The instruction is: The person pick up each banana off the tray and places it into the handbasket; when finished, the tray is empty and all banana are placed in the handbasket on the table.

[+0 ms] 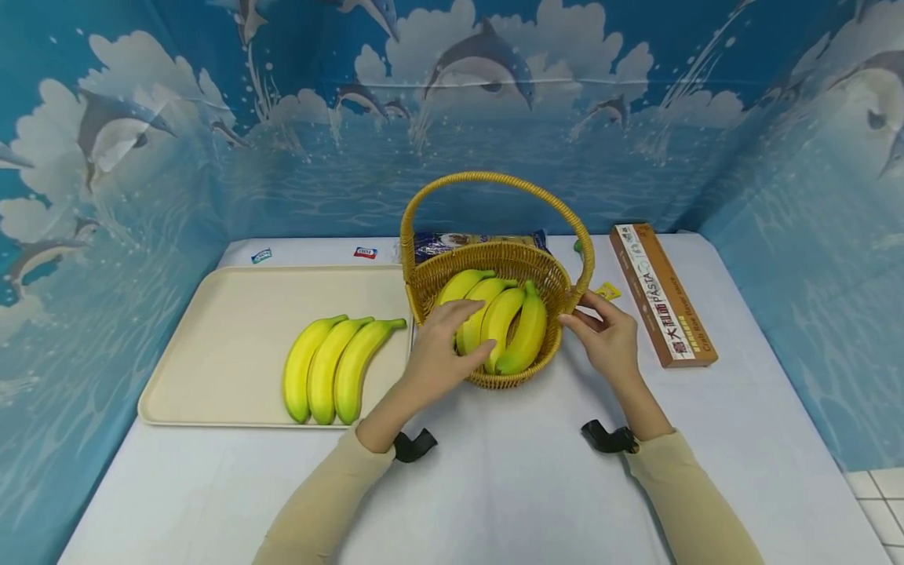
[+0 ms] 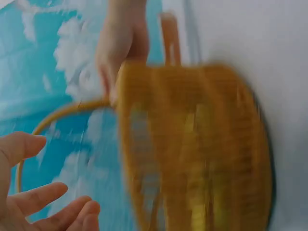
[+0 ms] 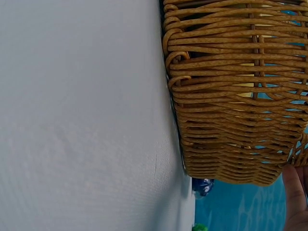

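Note:
A wicker basket (image 1: 497, 382) with a tall arched handle stands on the white table, holding several yellow bananas (image 1: 524, 333). My left hand (image 1: 441, 353) hovers over the basket's near left side, overlapping the bananas in the head view. In the left wrist view its fingers (image 2: 48, 192) are spread and hold nothing, beside the blurred basket wall. My right hand (image 1: 610, 337) pinches the basket's right rim at the foot of the handle; its thumb (image 3: 293, 192) shows against the weave in the right wrist view. Three bananas (image 1: 325, 373) lie side by side on a cream tray (image 1: 226, 337).
To the basket's right lies a long brown pasta box (image 1: 664, 294). Behind the basket is a dark blue packet (image 1: 434, 245). Small wrapped items, one red (image 1: 365, 253) and one teal (image 1: 261, 256), lie past the tray. A yellow wrapper (image 1: 608, 291) sits by my right hand.

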The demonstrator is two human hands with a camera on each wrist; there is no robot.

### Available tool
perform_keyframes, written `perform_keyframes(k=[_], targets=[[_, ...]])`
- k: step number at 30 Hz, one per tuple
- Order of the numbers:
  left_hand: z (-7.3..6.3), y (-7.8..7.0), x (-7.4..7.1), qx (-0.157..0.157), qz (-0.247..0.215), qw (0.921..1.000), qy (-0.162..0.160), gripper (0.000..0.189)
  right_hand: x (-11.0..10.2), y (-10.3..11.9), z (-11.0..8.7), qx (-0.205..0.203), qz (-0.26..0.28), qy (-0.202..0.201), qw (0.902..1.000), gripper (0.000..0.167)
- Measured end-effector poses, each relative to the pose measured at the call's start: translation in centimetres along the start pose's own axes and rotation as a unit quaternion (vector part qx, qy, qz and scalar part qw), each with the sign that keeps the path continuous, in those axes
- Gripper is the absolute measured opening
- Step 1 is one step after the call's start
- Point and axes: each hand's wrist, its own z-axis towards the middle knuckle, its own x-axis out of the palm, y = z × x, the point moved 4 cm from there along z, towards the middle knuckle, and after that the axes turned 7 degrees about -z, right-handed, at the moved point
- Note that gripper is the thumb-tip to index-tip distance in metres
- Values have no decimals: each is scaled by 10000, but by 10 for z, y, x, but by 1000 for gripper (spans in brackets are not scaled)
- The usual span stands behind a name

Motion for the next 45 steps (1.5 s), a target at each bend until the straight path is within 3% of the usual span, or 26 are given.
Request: perform_keyframes(k=[2,5,10,13,17,22,25,31,35,40,45], targets=[[-9,8,-25,3,44,9992,-389,54,0,-1,0,33,16,-2,10000,41],[-24,27,-64,-283,85,9945,-1008,58,1,-3,1,34,16,2,10000,42],[-51,64,-124,-889,182,9766,-1951,62,-1,-1,2,59,-84,47,9999,42],[-67,83,-151,-1151,337,9657,-2305,63,-1,1,2,62,-137,64,9999,42],[-79,100,-173,-1422,536,9554,-2533,63,-1,1,2,19,-119,52,9999,42],[-85,113,-184,-1821,639,9478,-2539,64,0,0,2,-144,25,77,9999,42],[-87,123,-184,-2042,573,9479,-2379,64,1,0,3,-231,85,86,9997,42],[-91,149,-178,-2539,318,9560,-1435,69,0,0,3,-159,5,54,9999,43],[-95,164,-174,-2839,279,9543,-885,71,0,1,3,-144,-28,62,9999,42],[-100,180,-169,-3019,360,9510,-559,69,0,1,2,-157,-56,57,9998,42],[-99,184,-165,-2984,438,9521,-494,63,-1,1,2,-14,-59,39,10000,43]])
